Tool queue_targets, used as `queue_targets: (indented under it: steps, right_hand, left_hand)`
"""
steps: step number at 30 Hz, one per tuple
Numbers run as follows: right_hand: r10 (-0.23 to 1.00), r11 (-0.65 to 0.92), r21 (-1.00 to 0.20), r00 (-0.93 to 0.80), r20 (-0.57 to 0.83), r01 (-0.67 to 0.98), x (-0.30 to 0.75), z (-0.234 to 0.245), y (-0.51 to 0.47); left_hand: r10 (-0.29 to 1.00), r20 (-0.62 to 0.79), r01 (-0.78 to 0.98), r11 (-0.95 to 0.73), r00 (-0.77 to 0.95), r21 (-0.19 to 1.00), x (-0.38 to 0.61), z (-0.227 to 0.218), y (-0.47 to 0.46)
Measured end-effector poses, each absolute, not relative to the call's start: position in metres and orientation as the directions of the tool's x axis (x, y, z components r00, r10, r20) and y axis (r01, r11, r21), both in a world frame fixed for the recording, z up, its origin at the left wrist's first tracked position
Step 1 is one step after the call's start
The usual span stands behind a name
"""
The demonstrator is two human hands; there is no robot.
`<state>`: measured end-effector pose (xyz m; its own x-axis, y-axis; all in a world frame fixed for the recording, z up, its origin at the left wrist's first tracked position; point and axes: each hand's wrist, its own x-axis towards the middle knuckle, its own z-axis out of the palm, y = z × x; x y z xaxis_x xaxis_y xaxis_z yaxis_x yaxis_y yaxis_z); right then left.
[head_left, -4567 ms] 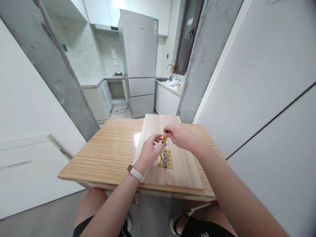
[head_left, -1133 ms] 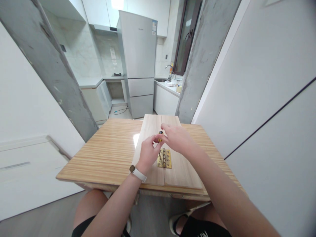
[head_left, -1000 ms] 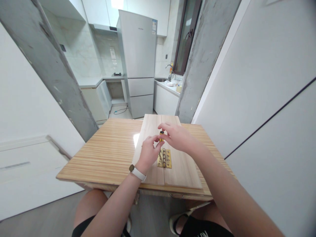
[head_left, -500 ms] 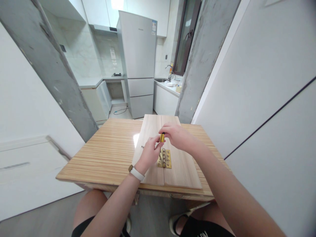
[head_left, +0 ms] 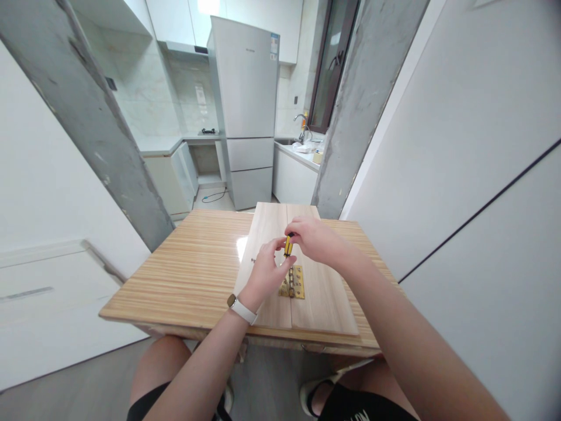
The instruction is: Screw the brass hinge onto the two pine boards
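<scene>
A screwdriver [head_left: 288, 245] with a yellow-and-black handle points down above the boards. My right hand [head_left: 313, 238] is closed on the top of its handle. Just beside the handle, my left hand [head_left: 266, 268] has its thumb and fingers apart around the lower part. Below lies a brass hinge [head_left: 298, 282] across the seam between two pale wooden boards [head_left: 322, 304]. The hinge's left leaf is partly covered by my left hand, and the screwdriver tip is too small to make out. A small screw [head_left: 253, 260] is on the left board.
The boards rest on a wood-grain table [head_left: 175, 275] with its front edge near my knees. Beyond stand a grey fridge [head_left: 245, 88] and a counter with a sink [head_left: 287, 141]. A white panel [head_left: 460, 175] rises close on the right.
My left fingers have loosened from the screwdriver handle and spread apart, showing more of it. My right hand stays at the handle's top, shifted very slightly right.
</scene>
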<state>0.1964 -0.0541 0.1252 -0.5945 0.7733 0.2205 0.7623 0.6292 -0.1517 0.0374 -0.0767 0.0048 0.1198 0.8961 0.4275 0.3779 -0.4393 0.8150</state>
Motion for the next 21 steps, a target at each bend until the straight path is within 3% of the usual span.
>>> queue_targets:
  steps: [15,21]
  right_hand:
    - [0.803,0.565,0.023,-0.556,0.216,0.825,0.1964,0.1244,-0.0569]
    - [0.807,0.552,0.041,-0.546,0.225,0.833,0.1956,0.1246,-0.0581]
  left_hand:
    - [0.879,0.46,0.415,-0.467,0.124,0.781,0.0372,0.0064,-0.0768]
    - [0.878,0.459,0.412,-0.47,0.132,0.781,0.0374,0.0054,-0.0762]
